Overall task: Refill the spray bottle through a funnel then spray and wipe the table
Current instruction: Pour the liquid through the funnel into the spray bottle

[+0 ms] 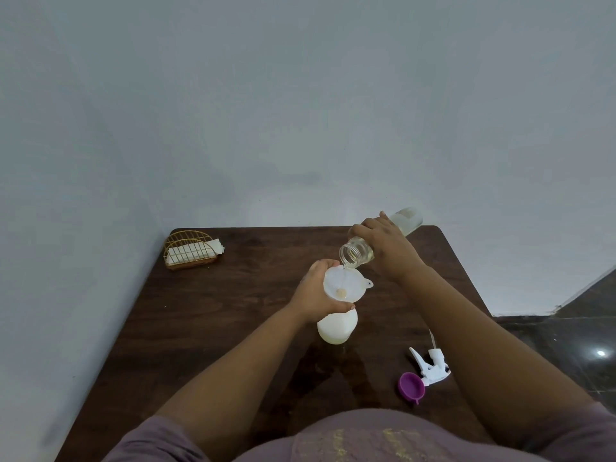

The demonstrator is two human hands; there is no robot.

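Observation:
A white spray bottle (336, 328) stands upright in the middle of the dark wooden table (233, 311), its top off. A white funnel (343, 283) sits in its neck. My left hand (315, 291) grips the bottle's neck and the funnel's rim. My right hand (383, 248) holds a clear plastic bottle (358, 253), tilted down with its open mouth over the funnel's far edge. A thin stream of clear liquid runs into the funnel. The white trigger sprayer head (431, 363) lies on the table at the right, by my right forearm.
A purple cap (411, 385) lies next to the sprayer head. A gold wire holder with white napkins (190, 251) stands at the table's far left corner. Grey walls border the table at the back and left. Dark tiled floor shows on the right.

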